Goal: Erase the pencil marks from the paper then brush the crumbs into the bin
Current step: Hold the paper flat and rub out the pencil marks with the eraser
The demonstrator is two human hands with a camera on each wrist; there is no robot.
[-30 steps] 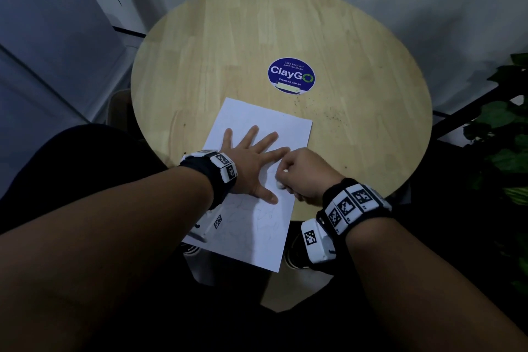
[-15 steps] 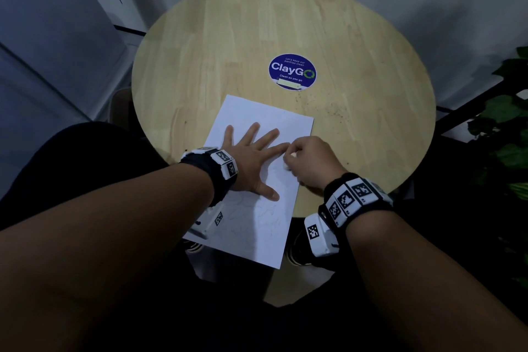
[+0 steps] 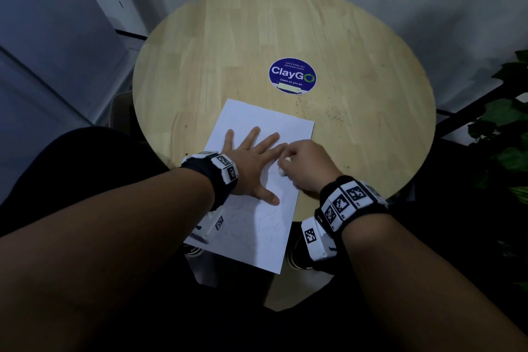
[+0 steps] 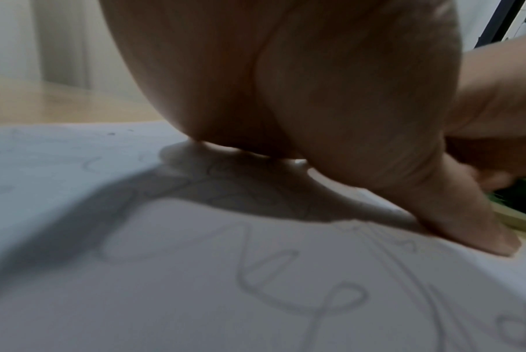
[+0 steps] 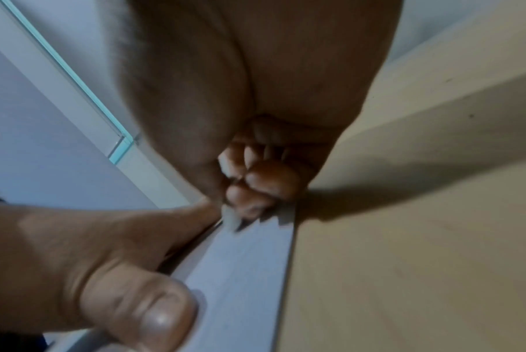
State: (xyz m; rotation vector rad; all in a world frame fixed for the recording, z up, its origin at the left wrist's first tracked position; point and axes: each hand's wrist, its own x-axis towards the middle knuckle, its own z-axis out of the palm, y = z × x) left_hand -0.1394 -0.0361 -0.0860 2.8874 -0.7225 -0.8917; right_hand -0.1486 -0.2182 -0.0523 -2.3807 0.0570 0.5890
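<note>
**White eraser rubbing the sheet's right edge**

White eraser [image 3: 283,171] is pinched in the curled fingers of the right hand [image 3: 307,166], pressed on the paper [image 3: 257,120] by its right edge. Pencil marks [image 4: 288,281] cover the sheet's near half, which overhangs the table's near edge. Left hand [image 3: 254,163] lies flat, fingers spread, pinning the sheet. Dark crumbs [image 3: 333,114] dot the wooden table [image 3: 228,37] beside a blue sticker [image 3: 292,76].

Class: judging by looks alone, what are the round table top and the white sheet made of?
Round table top: pale wood, apparently jointed strips with visible grain, matt finish. White sheet: thin paper, matt, lying flat and carrying faint pencil marks.
</note>
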